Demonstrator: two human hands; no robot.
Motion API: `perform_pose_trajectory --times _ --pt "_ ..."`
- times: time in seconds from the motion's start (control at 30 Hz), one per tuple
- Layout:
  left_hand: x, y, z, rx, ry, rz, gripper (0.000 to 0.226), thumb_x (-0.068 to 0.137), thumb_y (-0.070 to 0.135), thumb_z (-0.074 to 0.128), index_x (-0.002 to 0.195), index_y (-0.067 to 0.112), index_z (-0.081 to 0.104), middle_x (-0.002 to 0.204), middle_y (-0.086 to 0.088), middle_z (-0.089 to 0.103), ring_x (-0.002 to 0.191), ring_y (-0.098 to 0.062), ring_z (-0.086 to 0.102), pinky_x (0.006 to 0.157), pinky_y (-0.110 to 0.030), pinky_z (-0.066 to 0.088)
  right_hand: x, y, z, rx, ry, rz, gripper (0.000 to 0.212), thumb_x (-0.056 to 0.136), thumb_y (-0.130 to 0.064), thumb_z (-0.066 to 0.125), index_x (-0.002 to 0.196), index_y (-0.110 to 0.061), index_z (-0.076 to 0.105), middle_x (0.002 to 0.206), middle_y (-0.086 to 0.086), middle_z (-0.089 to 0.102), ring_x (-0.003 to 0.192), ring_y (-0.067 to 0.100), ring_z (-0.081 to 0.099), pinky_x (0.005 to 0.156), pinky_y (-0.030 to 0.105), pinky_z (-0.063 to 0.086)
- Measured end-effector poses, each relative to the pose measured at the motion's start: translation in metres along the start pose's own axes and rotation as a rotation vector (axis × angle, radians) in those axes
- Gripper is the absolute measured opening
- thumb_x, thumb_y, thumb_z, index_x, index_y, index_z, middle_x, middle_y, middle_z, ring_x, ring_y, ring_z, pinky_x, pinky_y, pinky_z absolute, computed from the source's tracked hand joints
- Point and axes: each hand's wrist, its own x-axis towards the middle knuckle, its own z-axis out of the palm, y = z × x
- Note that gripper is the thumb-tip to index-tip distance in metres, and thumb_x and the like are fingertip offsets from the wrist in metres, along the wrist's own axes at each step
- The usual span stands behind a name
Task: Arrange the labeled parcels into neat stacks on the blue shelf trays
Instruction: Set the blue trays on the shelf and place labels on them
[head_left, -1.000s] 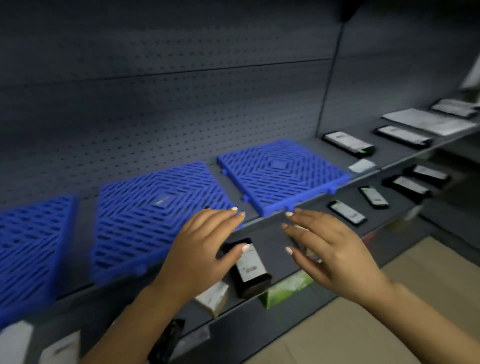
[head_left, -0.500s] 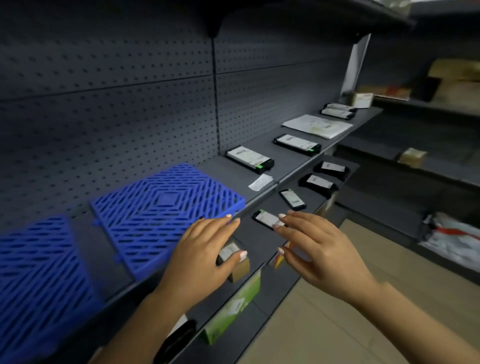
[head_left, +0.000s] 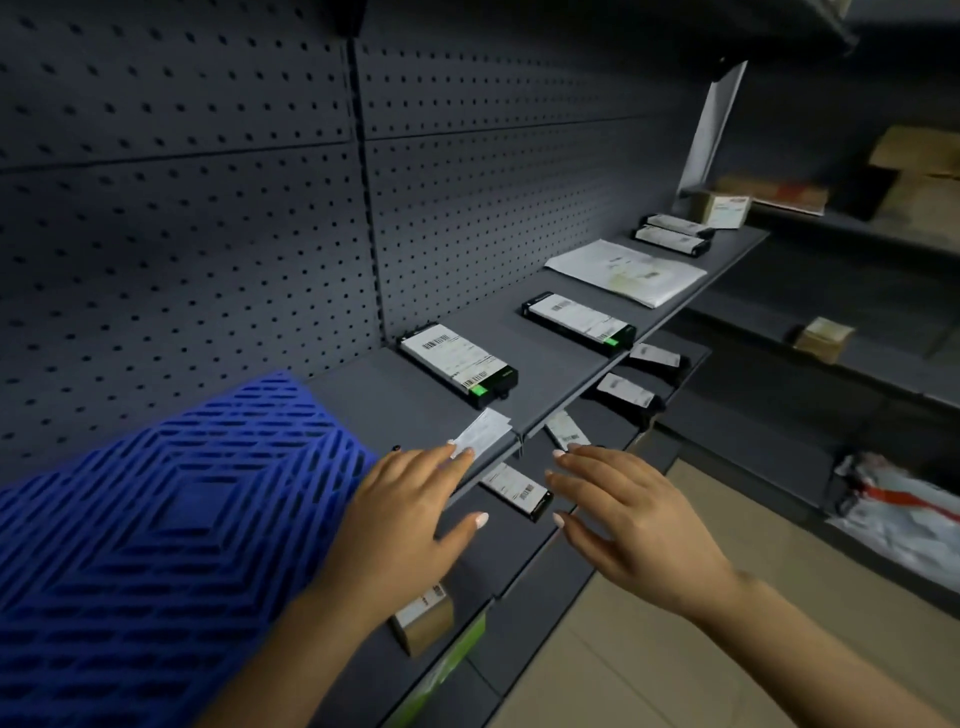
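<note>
On the shelf (head_left: 431, 395), nearest labeled parcel (head_left: 458, 364) lies flat, angled right.

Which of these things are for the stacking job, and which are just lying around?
For the job:
blue tray
nearest black labeled parcel
second black parcel
white mailer

Just lying around:
loose paper slip
pegboard wall

1. Blue tray (head_left: 171, 519): saturated blue, slatted in nested diamond rings.
2. Back panel (head_left: 208, 234): dark grey, dotted with rows of holes.
3. Nearest black parcel (head_left: 457, 364): white barcode label, green tab at its front end.
4. Flat mailer (head_left: 626, 270) near the shelf's far end: white.
5. Small box (head_left: 423, 621) on the lower shelf: brown, white label.
</note>
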Motion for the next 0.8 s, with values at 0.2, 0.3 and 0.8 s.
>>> perform_pose_trajectory --times 0.2,0.3,0.8 --pt "0.029 -0.004 0.022 0.079 -0.045 -0.069 0.058 0.085 0.058 0.041 0.127 0.022 0.058 0.128 0.007 0.059 0.112 -0.013 0.057 0.098 -0.036 0.042 0.021 0.051 0.035 0.093 0.007 -0.058 0.032 0.095 -0.031 0.052 0.117 -0.011 0.066 0.119 0.004 0.064 0.117 0.021 0.056 0.097 0.035 0.045" --pt "0.041 0.001 0.034 0.191 -0.065 -0.112 0.056 0.083 0.058 0.039 0.12 0.024 0.063 0.12 0.009 0.064 0.106 -0.01 0.06 0.095 -0.031 0.041 0.031 0.077 0.057 0.15 -0.008 -0.113 0.033 0.095 -0.032 0.051 0.116 -0.011 0.066 0.12 0.004 0.064 0.115 0.02 0.057 0.097 0.035 0.046" --pt "0.06 0.042 0.076 0.356 -0.044 -0.455 0.038 0.08 0.04 0.045 0.096 0.023 0.075 0.097 0.01 0.073 0.088 -0.011 0.065 0.088 -0.03 0.049 0.066 0.148 0.144 0.503 -0.063 -0.417 0.033 0.09 -0.03 0.056 0.113 -0.011 0.069 0.114 0.004 0.068 0.108 0.021 0.062 0.091 0.036 0.052"
